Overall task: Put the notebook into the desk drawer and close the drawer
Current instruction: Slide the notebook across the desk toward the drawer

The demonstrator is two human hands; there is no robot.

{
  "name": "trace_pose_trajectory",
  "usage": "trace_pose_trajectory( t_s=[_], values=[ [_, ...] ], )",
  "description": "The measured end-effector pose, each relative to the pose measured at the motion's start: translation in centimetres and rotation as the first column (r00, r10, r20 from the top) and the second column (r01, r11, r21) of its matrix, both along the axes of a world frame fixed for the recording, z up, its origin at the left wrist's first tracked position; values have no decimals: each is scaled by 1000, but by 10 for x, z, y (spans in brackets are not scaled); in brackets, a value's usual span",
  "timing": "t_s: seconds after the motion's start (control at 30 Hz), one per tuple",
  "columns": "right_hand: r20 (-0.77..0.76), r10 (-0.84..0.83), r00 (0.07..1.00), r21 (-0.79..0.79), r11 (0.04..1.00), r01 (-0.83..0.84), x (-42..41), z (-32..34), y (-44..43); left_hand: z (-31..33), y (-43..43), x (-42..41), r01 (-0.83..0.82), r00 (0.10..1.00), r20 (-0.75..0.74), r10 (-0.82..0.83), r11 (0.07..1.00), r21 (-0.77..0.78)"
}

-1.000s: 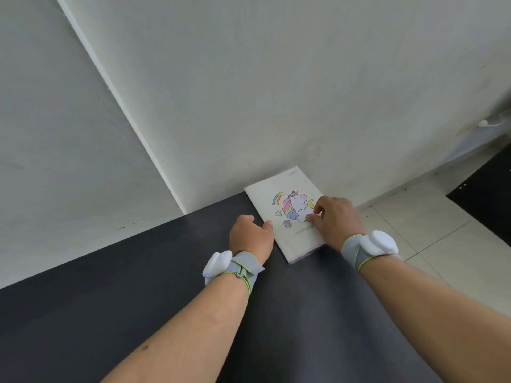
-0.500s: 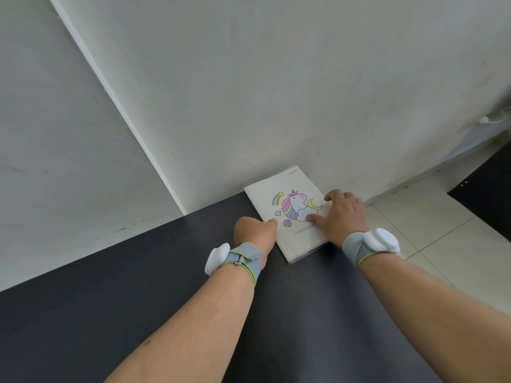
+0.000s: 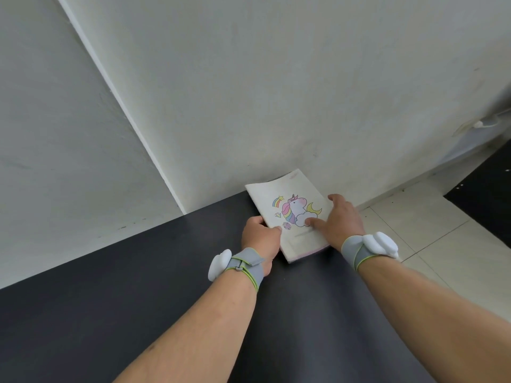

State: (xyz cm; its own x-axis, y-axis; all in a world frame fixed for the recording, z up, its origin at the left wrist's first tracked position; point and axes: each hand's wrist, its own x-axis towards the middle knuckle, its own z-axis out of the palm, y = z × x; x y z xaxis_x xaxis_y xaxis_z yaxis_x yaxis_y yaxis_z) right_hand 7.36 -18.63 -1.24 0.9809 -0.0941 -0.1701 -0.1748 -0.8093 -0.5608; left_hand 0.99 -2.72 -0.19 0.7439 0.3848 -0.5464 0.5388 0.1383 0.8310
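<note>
A white notebook (image 3: 290,217) with a unicorn drawing lies flat at the far right corner of the dark desk top (image 3: 138,299), against the wall. My left hand (image 3: 260,236) curls around its left edge, thumb on the cover. On the notebook's right side rests my right hand (image 3: 343,222), fingers spread over the edge and the thumb pressing on the cover. No drawer is in view.
A white wall (image 3: 276,92) rises right behind the desk, with a corner seam to the left. Light floor tiles (image 3: 442,244) lie beyond the desk's right edge, with a dark mat (image 3: 486,200) farther right. Both wrists wear grey bands with white trackers.
My right hand has slid from the cover's middle to the notebook's right edge and spread its fingers. My left hand has closed in on the left edge. The notebook has barely moved.
</note>
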Motion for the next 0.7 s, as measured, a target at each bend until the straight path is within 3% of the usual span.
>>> trace_pose_trajectory(
  t_s=[0.13,0.33,0.7],
  values=[
    [-27,2,1000,19,1000,-2,-8,7,1,7,4,-8,0,999,36,-2,998,62],
    [17,-61,998,193,980,57,-28,27,13,32,13,-26,-12,998,63,5,994,108],
    [10,34,999,271,962,-35,-92,62,74,72,69,-97,-106,993,81,90,966,234]
  ],
)
